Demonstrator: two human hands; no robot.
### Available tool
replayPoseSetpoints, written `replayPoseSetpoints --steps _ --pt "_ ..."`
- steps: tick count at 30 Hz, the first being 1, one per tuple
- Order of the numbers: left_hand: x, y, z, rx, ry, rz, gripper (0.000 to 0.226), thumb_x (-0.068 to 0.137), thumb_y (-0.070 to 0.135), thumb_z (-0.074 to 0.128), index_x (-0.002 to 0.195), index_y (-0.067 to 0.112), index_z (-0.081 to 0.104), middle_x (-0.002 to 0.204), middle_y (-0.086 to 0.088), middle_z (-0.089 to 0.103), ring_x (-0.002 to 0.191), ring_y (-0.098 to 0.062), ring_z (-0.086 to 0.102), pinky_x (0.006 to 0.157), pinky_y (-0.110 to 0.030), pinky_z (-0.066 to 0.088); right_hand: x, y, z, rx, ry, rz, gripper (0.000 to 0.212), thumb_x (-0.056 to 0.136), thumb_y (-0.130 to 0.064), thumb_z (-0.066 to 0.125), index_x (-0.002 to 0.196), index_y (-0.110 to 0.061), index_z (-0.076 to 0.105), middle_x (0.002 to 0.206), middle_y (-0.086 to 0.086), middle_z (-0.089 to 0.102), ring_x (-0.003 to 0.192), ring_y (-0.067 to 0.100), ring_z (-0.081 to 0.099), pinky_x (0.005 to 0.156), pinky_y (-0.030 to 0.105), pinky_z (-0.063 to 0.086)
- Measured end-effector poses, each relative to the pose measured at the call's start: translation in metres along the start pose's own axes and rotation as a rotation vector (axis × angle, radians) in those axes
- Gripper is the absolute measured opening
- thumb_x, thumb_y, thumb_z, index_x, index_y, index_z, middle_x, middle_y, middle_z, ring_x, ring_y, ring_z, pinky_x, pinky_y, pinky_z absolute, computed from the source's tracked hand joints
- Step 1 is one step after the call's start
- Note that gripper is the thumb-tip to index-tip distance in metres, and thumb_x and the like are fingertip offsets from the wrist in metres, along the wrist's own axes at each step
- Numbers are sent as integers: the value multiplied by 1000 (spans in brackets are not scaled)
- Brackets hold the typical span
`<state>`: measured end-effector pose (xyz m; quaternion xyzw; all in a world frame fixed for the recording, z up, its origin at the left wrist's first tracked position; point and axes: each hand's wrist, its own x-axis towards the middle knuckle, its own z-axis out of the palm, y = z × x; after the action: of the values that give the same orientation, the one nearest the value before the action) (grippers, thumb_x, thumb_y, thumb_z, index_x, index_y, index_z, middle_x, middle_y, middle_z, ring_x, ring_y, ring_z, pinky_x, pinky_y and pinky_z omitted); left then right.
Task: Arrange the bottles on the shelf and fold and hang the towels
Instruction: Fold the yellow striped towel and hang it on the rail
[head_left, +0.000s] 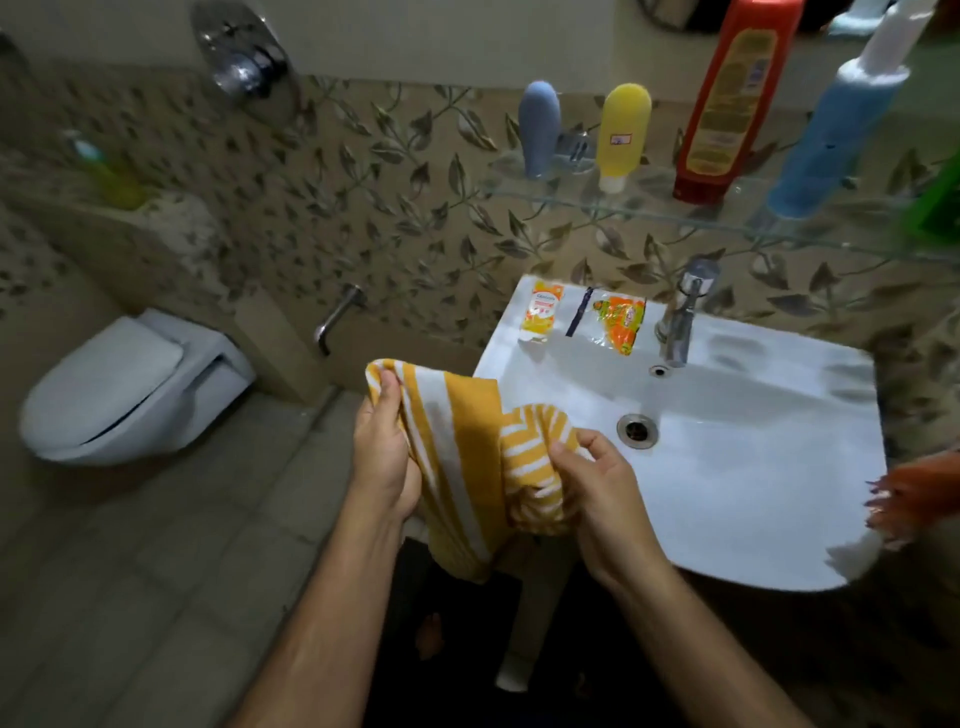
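The yellow striped towel (457, 457) hangs bunched just left of the sink (779, 467), my left hand (382, 452) gripping its top corner, right hand (597, 488) pinching a crumpled edge, which I fear folds crooked.

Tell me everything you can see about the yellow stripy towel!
The towel is soft-looking cloth with yellow and white stripes, broad on one part and thin on another. It is crumpled, not folded flat, held up just left of the white sink. The left hand grips its upper corner, the right hand pinches a bunched part, and its lower end hangs down between them.
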<state>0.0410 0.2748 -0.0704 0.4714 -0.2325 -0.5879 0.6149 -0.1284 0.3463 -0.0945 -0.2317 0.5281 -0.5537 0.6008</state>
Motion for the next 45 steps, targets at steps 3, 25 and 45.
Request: replayPoseSetpoints --steps 3,25,45 --pt "-12 -3 -9 30 37 1 29 102 32 42 94 13 63 80 -1 75 80 -14 71 75 -31 60 -29 5 -17 -25 -123 45 15 85 -6 69 98 -4 61 88 21 74 75 30 71 68 39 58" --pt "16 39 -88 347 -63 47 25 85 5 68 108 16 64 97 -4 74 90 -16 69 84 -36 56 12 -33 92 27 -448 -20 32 86 -7 67 115 -17 59 89 9 69 77 21 67 72 32 59" --pt "17 76 -92 447 -319 364 45 70 48 77 105 26 59 99 5 68 91 -2 65 76 -16 50 -8 -23 206 761 -513 -22 86 89 -66 33 152 -7 27 144 8 45 136 20 41 119 34 23"
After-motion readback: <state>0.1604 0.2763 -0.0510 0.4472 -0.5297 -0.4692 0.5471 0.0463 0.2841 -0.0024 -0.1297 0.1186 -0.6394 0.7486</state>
